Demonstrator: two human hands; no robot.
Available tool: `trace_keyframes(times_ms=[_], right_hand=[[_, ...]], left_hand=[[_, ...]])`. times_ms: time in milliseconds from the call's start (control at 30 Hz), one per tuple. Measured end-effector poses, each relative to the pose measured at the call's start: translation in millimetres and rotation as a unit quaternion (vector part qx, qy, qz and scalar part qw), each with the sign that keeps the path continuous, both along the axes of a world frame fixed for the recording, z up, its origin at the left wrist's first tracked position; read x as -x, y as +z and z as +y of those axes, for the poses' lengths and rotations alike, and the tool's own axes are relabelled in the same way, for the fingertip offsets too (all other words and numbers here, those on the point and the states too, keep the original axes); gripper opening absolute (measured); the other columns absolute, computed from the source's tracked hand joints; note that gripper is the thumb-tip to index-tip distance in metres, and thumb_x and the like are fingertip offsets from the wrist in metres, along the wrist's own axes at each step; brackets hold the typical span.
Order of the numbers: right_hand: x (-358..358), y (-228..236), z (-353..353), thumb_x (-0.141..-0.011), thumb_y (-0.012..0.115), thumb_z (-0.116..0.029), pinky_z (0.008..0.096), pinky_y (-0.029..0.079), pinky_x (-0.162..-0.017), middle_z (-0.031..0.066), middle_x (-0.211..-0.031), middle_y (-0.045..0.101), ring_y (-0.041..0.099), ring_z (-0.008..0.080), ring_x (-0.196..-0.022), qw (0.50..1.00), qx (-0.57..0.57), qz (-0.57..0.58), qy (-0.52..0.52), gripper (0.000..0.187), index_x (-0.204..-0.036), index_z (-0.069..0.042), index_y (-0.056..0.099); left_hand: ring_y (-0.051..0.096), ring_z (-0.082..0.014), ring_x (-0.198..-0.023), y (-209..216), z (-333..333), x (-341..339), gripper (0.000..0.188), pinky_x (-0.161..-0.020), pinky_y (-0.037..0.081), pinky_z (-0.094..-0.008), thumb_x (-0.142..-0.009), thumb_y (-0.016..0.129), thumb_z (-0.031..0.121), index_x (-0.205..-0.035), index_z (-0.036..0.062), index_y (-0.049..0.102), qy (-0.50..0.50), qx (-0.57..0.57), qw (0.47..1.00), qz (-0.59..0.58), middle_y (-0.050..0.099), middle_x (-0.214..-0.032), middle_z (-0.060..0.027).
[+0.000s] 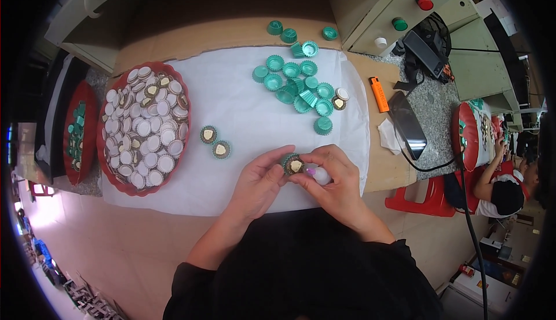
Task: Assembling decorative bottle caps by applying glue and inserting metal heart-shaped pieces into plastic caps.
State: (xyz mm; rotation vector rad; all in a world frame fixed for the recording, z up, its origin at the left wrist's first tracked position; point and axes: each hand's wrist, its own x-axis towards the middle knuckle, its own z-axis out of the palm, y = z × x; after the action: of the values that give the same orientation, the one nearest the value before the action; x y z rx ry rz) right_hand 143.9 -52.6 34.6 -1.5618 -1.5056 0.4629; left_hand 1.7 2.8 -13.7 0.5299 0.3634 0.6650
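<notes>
My left hand (256, 182) pinches a small green fluted cup (293, 164) with a brown filling and a cream-coloured piece on top. In my right hand (340, 186) is a small whitish squeeze bottle (320, 175) with a purple tip, lying close beside the cup; the right fingers also reach the cup's side. To the left of my hands, two similar filled cups, a far one (208, 135) and a nearer one (221, 149), rest on the white sheet (214, 88). A loose cluster of green fluted cups (291, 70) lies beyond my hands.
A red scalloped tray (99, 140) at left is heaped with round white-topped pieces; another red tray (90, 169) stands farther left. At right lie an orange lighter (379, 94), a dark glossy panel (408, 124) and a cable. A person sits farther right near a red stool (423, 197).
</notes>
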Motion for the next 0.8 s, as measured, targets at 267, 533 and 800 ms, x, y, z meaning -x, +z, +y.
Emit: trace_keyframes(times_ms=[267,533,800], right_hand=[[2,2,-1,-0.063,0.071,-0.011,0.0267,0.045,-0.05,0.0088,-0.079,0.054,0.057,0.0212,-0.062,1.0,0.01,-0.01,-0.017,0.028,-0.086,-0.003,0.059],[3,-3,1,-0.062,0.071,-0.008,0.0269,0.045,-0.048,0.0088,-0.079,0.054,0.057,0.0215,-0.061,0.999,-0.003,-0.028,-0.018,0.026,-0.085,-0.003,0.059],[7,-13,2,-0.061,0.07,-0.006,0.0284,0.045,-0.049,0.009,-0.079,0.054,0.057,0.0228,-0.063,0.999,0.0,-0.044,-0.031,0.025,-0.082,-0.003,0.058]], left_hand=[[0.05,-0.0178,-0.097,-2,1,1,0.036,-0.087,0.039,-0.0326,-0.086,0.045,0.012,-0.119,-0.0024,0.038,-0.016,-0.003,1.0,-0.017,0.052,-0.104,-0.0092],[0.049,-0.0172,-0.099,4,-5,-2,0.034,-0.084,0.04,-0.0302,-0.086,0.044,0.01,-0.117,-0.0027,0.038,0.03,-0.072,0.995,0.056,0.049,-0.111,-0.0139],[0.051,-0.0114,-0.091,13,-7,-9,0.029,-0.08,0.041,-0.0226,-0.082,0.05,0.002,-0.11,-0.0019,0.045,0.071,-0.099,0.978,0.167,0.053,-0.1,-0.0079]])
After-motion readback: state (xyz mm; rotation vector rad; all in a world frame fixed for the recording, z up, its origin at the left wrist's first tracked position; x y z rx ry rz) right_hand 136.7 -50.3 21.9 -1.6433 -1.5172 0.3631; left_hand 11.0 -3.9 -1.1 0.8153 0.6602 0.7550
